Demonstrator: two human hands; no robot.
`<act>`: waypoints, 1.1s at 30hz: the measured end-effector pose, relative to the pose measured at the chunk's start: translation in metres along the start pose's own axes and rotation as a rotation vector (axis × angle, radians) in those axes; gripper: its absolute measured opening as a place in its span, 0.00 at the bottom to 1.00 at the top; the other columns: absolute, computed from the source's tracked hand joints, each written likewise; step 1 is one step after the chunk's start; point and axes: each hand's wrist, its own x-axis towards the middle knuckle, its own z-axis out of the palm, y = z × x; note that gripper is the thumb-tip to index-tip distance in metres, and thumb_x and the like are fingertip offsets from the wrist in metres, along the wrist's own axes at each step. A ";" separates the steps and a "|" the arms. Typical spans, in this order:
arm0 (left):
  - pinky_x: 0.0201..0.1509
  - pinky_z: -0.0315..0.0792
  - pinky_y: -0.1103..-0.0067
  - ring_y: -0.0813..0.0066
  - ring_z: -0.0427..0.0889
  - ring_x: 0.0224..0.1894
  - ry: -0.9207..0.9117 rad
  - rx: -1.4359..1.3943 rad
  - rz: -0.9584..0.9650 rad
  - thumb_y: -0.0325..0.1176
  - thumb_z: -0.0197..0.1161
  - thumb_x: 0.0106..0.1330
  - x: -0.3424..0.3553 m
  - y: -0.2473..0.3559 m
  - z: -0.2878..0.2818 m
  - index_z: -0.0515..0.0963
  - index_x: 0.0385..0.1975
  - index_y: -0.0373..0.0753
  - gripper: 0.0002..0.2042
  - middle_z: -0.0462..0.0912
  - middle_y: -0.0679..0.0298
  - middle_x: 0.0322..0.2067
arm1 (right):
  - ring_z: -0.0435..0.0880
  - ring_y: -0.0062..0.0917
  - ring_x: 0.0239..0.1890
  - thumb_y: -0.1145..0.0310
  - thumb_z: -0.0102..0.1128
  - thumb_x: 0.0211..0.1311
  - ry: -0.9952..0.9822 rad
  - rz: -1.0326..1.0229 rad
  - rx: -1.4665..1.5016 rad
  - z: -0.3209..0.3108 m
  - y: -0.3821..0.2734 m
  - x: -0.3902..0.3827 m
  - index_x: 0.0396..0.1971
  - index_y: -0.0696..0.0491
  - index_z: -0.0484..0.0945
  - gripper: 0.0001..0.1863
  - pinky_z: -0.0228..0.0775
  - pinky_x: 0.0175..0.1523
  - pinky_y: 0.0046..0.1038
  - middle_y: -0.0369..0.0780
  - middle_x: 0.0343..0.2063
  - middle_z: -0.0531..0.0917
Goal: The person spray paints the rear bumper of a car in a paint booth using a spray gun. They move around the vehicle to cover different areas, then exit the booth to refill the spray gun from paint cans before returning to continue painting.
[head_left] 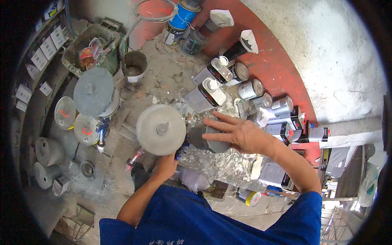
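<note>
My left hand [165, 165] is closed beneath a large pale plastic cup [153, 130] with a round capped lid; it grips what looks like a spray gun [181, 150], mostly hidden under that cup, with bits of dark blue showing. My right hand [239, 134] grips a dark grey cup [208, 143] from above, its long fingers spread over it. The grey cup is just right of the pale one, above a worktop [208, 167] crusted with paint. Two white-capped rectangular cans [204, 98] lie beyond my hands.
At left are another spray gun [102, 134] near a grey-lidded cup [92, 90], lidded tubs [64, 112] and a grimy bin [75, 53]. Several tins [249, 90] line a red curved wall [281, 69]. A bucket [134, 65] and strainer-topped containers [194, 43] stand at the back.
</note>
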 end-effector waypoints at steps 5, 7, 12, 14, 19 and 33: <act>0.59 0.70 0.59 0.41 0.76 0.57 0.017 0.017 0.031 0.29 0.63 0.66 -0.002 -0.006 0.005 0.66 0.63 0.38 0.25 0.77 0.42 0.54 | 0.57 0.40 0.74 0.77 0.55 0.55 0.035 -0.157 -0.176 0.012 0.005 0.001 0.68 0.29 0.64 0.40 0.68 0.69 0.35 0.31 0.74 0.57; 0.59 0.70 0.59 0.42 0.76 0.57 0.013 0.014 0.034 0.28 0.63 0.66 -0.003 -0.008 0.003 0.65 0.63 0.38 0.25 0.77 0.42 0.54 | 0.68 0.42 0.67 0.67 0.60 0.56 0.081 -0.216 -0.301 0.010 0.008 0.003 0.68 0.35 0.64 0.37 0.75 0.61 0.36 0.36 0.69 0.64; 0.59 0.71 0.61 0.43 0.77 0.57 0.030 0.038 0.065 0.30 0.64 0.66 0.000 -0.005 -0.003 0.64 0.63 0.39 0.26 0.78 0.43 0.53 | 0.84 0.43 0.37 0.42 0.70 0.46 -0.016 0.309 -0.124 0.010 -0.023 0.012 0.68 0.51 0.61 0.51 0.78 0.37 0.38 0.47 0.48 0.76; 0.59 0.71 0.62 0.44 0.76 0.58 -0.048 0.019 -0.021 0.32 0.65 0.66 0.004 -0.003 -0.004 0.63 0.63 0.38 0.27 0.77 0.42 0.54 | 0.83 0.41 0.26 0.34 0.71 0.40 0.088 0.342 -0.208 0.017 -0.034 0.019 0.68 0.57 0.59 0.60 0.76 0.29 0.38 0.47 0.40 0.76; 0.52 0.73 0.64 0.51 0.81 0.50 0.071 -0.166 -0.076 0.35 0.68 0.64 0.020 0.016 0.006 0.68 0.53 0.36 0.22 0.81 0.49 0.46 | 0.64 0.49 0.65 0.49 0.77 0.40 0.331 0.079 0.227 0.048 0.001 0.010 0.69 0.53 0.59 0.55 0.59 0.69 0.45 0.54 0.64 0.65; 0.46 0.73 0.71 0.67 0.82 0.40 -0.141 -0.044 0.082 0.24 0.66 0.55 -0.048 0.033 -0.042 0.76 0.49 0.31 0.20 0.84 0.53 0.36 | 0.68 0.47 0.59 0.49 0.80 0.28 0.973 0.124 0.537 0.133 -0.085 -0.050 0.67 0.54 0.61 0.60 0.65 0.62 0.43 0.49 0.60 0.69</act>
